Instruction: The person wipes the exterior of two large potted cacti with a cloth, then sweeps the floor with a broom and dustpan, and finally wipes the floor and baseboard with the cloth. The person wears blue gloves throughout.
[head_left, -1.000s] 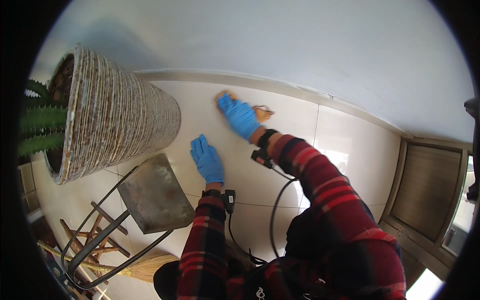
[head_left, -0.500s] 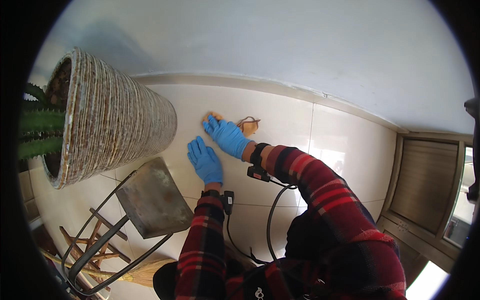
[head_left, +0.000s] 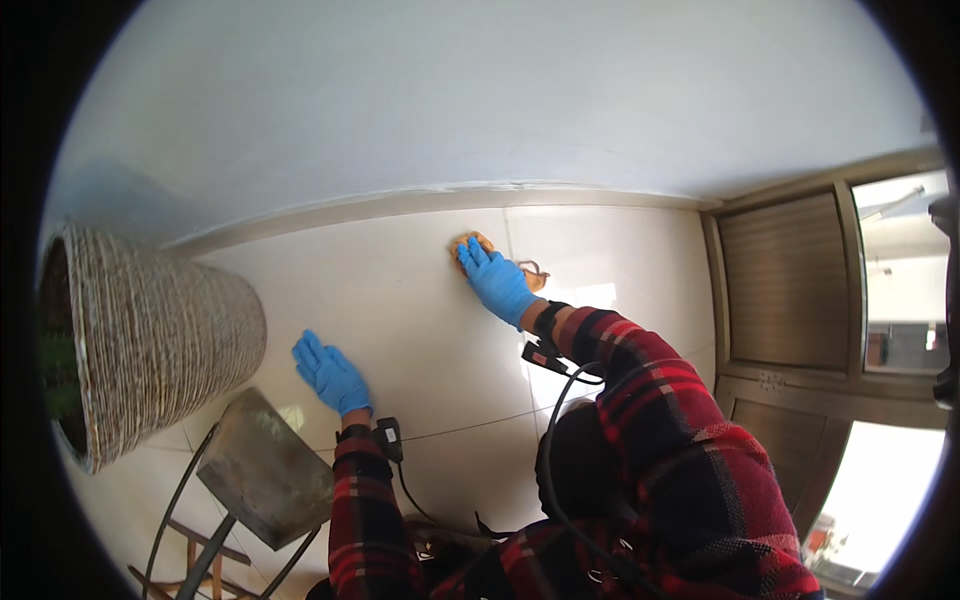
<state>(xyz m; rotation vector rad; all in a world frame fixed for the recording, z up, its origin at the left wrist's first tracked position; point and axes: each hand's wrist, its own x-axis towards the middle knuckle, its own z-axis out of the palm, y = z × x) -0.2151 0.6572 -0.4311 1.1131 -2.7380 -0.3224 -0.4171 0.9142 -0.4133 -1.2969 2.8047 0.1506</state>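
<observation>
In a blue glove, my right hand (head_left: 497,283) presses a bunched tan-orange cloth (head_left: 472,243) onto the pale tiled floor. Its fingers lie over the cloth, and a loose end with a dark edge shows beside the palm. My left hand (head_left: 332,373), gloved in blue too, has its fingers stretched out and holds nothing. It is at or close to the floor, between the ribbed planter and the cloth; whether it touches the tile I cannot tell.
A tall ribbed planter (head_left: 165,335) with a green spiny plant stands at left. Close to my left forearm is a metal-seated stool (head_left: 265,468). The white wall (head_left: 480,110) and its skirting (head_left: 400,205) run ahead. At right is a brown framed door (head_left: 785,280).
The view has shifted to the right. My right hand has slid the cloth rightward over the tiles, toward a tile seam. My left hand remains near the planter, so the hands are farther apart.
</observation>
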